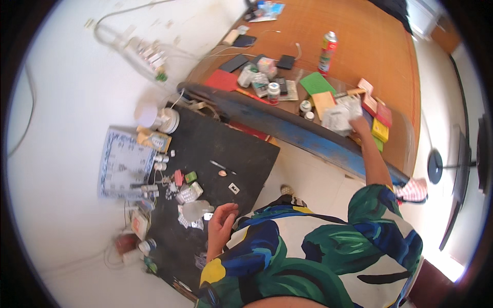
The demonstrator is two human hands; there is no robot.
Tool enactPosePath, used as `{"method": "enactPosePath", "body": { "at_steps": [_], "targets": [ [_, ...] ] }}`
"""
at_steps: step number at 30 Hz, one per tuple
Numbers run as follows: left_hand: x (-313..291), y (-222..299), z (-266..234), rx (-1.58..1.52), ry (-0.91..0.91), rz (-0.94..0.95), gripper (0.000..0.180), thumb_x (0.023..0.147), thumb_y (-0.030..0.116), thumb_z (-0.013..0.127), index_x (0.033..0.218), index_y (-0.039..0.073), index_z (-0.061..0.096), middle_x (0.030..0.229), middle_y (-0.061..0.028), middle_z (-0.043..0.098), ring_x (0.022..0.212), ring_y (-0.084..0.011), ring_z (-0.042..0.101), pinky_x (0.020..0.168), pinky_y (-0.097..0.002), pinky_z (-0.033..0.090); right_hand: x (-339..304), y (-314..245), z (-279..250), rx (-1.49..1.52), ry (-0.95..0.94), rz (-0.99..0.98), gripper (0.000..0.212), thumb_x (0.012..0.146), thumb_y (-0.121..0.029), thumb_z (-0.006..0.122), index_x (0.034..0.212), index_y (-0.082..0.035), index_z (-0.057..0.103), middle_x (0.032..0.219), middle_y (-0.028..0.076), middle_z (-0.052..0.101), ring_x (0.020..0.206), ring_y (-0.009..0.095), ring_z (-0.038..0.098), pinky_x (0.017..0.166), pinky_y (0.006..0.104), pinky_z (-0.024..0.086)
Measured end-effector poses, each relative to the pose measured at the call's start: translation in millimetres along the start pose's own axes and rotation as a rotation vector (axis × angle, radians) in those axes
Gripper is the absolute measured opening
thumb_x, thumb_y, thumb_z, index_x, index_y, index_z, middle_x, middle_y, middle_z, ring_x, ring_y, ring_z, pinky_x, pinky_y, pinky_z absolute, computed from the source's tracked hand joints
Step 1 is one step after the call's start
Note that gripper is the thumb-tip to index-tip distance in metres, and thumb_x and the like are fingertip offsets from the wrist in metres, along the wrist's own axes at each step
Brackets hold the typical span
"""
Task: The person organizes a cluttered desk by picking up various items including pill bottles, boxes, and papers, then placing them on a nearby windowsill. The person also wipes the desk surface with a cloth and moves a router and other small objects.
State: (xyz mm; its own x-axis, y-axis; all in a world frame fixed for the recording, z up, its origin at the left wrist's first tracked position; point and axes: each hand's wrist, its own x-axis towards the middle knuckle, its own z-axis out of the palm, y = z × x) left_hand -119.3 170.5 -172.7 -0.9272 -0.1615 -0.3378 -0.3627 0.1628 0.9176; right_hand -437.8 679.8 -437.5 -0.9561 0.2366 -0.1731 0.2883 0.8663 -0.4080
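On the blue-edged wooden bed at the right, my right hand (361, 127) is closed on the near corner of a crumpled clear plastic bag (337, 117). What is in the bag is too blurred to make out. Small boxes lie just right of that hand, among them a yellow box (380, 130) and a red box (369, 104). My left hand (222, 226) hangs at the right edge of the black table (215, 138), its fingers loosely bent and apart, nothing seen in them. Beside it lie a translucent rounded container (196, 210) and blister packs (190, 193).
Farther along the bed stand a red spray can (327, 54), a white-capped bottle (273, 93), a green booklet (317, 84) and a red booklet (222, 80). A pen (223, 167) and a small card (234, 188) lie on the table. White jars (168, 120) stand by the wall.
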Motion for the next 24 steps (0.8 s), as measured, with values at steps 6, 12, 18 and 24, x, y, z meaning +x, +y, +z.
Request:
{"method": "enactPosePath", "body": {
  "at_steps": [6, 12, 18, 24],
  "targets": [
    [-25.7, -4.5, -10.0, 0.036, 0.073, -0.039, 0.026, 0.088, 0.008, 0.054, 0.114, 0.003, 0.055, 0.107, -0.0072, 0.063, 0.097, -0.0142, 0.061, 0.085, -0.0273, 0.047, -3.2, -3.0, 2.5, 0.334, -0.369, 0.194, 0.044, 0.078, -0.03, 0.063, 0.111, 0.0, 0.057, 0.089, 0.012, 0.062, 0.076, 0.024, 0.06, 0.056, 0.0385, 0.046],
    [-59.1, -18.2, -42.4, 0.135, 0.156, 0.031, 0.03, 0.086, 0.015, 0.057, 0.114, 0.005, 0.056, 0.104, -0.0106, 0.065, 0.093, -0.019, 0.063, 0.083, -0.0307, 0.049, -6.6, 30.9, -24.9, -0.209, -0.06, -0.094, 0.077, 0.075, -0.025, 0.065, 0.141, -0.008, 0.031, 0.123, 0.023, 0.053, 0.114, 0.037, 0.051, 0.096, 0.0428, 0.04],
    [-105.2, -80.0, -123.6, 0.067, 0.453, 0.033, 0.03, 0.084, 0.016, 0.058, 0.113, 0.008, 0.057, 0.099, -0.0077, 0.065, 0.087, -0.0178, 0.063, 0.077, -0.0309, 0.049, -28.3, -57.5, -81.1, -0.309, 0.387, -0.134, 0.071, 0.079, -0.034, 0.066, 0.133, 0.002, 0.04, 0.119, 0.03, 0.052, 0.108, 0.044, 0.053, 0.093, 0.0452, 0.043],
    [-210.9, -161.3, -243.3, -0.034, 0.891, 0.051, 0.027, 0.083, 0.011, 0.059, 0.11, 0.006, 0.058, 0.099, -0.0084, 0.066, 0.084, -0.0143, 0.063, 0.075, -0.0281, 0.05, -74.4, -213.5, -54.1, -0.164, 0.737, -0.787, 0.055, 0.09, -0.028, 0.056, 0.13, 0.005, 0.041, 0.124, 0.025, 0.051, 0.112, 0.041, 0.051, 0.094, 0.0425, 0.042]
  ]
}}
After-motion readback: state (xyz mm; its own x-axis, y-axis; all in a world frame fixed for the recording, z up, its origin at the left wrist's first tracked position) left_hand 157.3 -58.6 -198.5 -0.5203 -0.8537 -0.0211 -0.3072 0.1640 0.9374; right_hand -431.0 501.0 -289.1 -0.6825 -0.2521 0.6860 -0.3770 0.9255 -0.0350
